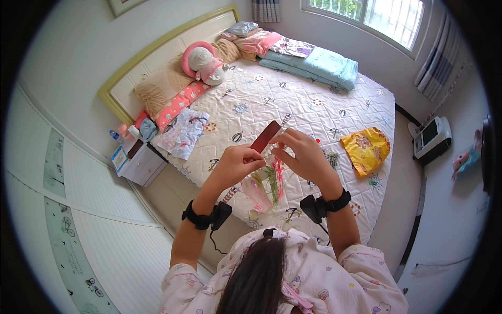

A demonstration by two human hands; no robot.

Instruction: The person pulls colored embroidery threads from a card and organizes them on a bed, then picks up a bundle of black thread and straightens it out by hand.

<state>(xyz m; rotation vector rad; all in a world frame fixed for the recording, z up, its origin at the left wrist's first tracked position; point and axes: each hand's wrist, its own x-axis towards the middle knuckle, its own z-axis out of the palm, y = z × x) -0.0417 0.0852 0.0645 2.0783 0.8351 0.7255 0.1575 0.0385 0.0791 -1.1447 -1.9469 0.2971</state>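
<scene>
Over the near part of the bed, my left hand (240,161) grips a flat, dark red rectangular piece (265,137) near its lower end, its fingers closed. Beside it, to the right, my right hand (296,151) pinches what looks like a thin strand, with fingertips close to the red piece's edge. Loose strands in green (270,181), pink (259,196) and red (279,176) hang or lie just below both hands; which hand holds them I cannot tell. A greyish-green tangled bundle (330,157) lies on the bed, partly behind my right hand. Both wrists wear black strapped devices.
The quilted bed cover (255,96) carries a yellow printed bag (366,151) at right, a folded light-blue quilt (313,66) at the far side, and a plush doll (206,64) with pillows by the headboard. A white nightstand (143,165) stands at left.
</scene>
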